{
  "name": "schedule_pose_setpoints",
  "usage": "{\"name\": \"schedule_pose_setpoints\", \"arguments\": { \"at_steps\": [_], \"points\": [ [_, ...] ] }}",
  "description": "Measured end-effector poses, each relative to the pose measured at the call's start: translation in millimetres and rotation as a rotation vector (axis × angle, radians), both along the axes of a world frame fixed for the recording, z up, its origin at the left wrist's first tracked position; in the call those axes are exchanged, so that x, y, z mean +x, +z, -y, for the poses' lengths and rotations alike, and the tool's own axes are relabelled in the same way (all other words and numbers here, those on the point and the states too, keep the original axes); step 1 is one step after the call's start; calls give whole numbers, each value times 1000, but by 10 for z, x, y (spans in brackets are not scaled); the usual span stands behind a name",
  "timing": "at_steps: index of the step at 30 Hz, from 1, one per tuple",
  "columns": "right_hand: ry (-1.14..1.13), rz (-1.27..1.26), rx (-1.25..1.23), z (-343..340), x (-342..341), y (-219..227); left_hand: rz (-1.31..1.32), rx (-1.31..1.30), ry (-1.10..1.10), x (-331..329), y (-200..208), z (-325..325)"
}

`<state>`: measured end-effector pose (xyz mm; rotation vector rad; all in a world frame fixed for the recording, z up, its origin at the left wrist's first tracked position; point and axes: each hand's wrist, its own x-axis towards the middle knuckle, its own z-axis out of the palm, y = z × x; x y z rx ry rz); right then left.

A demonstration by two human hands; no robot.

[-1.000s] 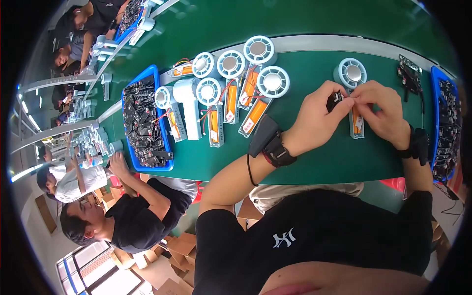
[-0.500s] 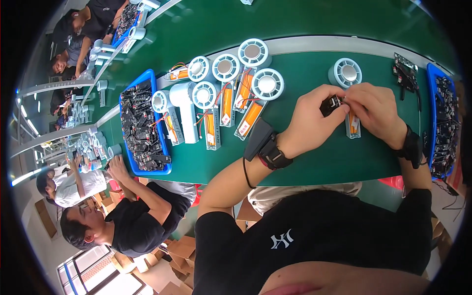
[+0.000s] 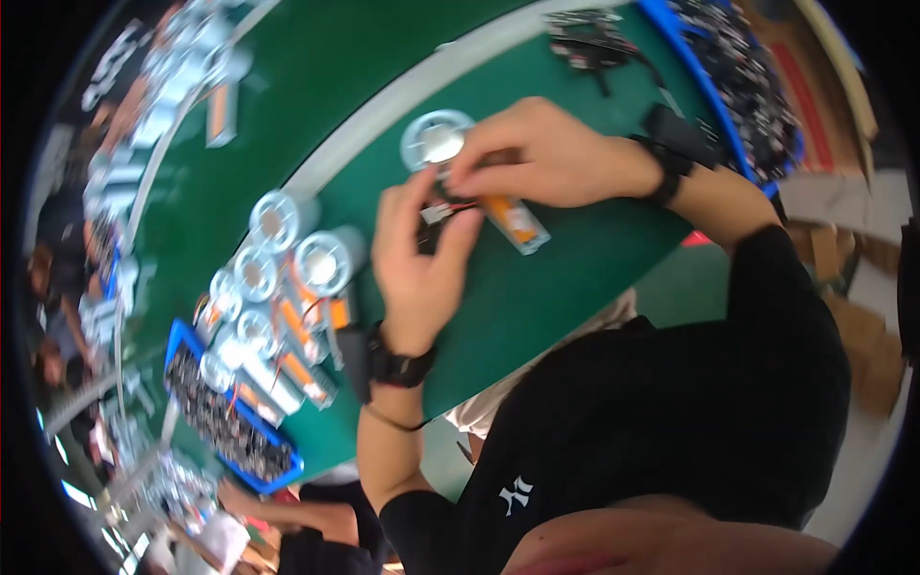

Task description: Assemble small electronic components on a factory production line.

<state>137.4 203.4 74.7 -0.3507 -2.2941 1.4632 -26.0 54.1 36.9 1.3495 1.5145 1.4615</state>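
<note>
My left hand [image 3: 417,259] has its thumb and fingers closed around a small dark circuit board [image 3: 433,213] with a pale connector on it. My right hand [image 3: 537,158] curls in from the right, fingertips pinched together close to the board. Whatever they grip is blurred and partly hidden. Thin red wire [image 3: 464,204] shows between the hands. Just beyond lies a light-blue handheld fan [image 3: 436,142], its round head partly covered by my right fingers. Its open handle, holding an orange battery [image 3: 517,222], extends toward me beneath the right hand.
Several more fans [image 3: 324,262] with orange batteries stand grouped at the left. A blue tray [image 3: 257,482] of circuit boards lies beyond them; another blue tray [image 3: 698,81] is at the far right. Loose boards with wires [image 3: 586,43] lie near it. Co-workers sit along the left.
The whole view has turned and shifted, so the table now slants and the fans appear lower left. My hands stay together at the board over the same fan.
</note>
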Motion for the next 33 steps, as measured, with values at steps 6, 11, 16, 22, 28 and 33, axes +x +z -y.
{"name": "schedule_pose_setpoints", "arguments": {
  "at_steps": [6, 11, 16, 22, 28, 33],
  "points": [
    [43, 30, -163, 46, 8, 64, 298, 65, -81, -51, -15, 36],
    [27, 44, -158, 18, 72, 84, 136, 57, -110, -42, -10, 11],
    [42, 7, -197, 15, 48, 66, 12, 44, -87, -57, 37, 46],
    [61, 11, -154, 0, 50, 77, -35, 59, -65, -44, 50, 50],
    [53, 30, -98, 4, 59, 121, -49, 25, -51, -23, 77, 55],
    [46, 5, -73, 19, 59, 85, -253, 79, -16, -7, 85, 34]
  ]
}}
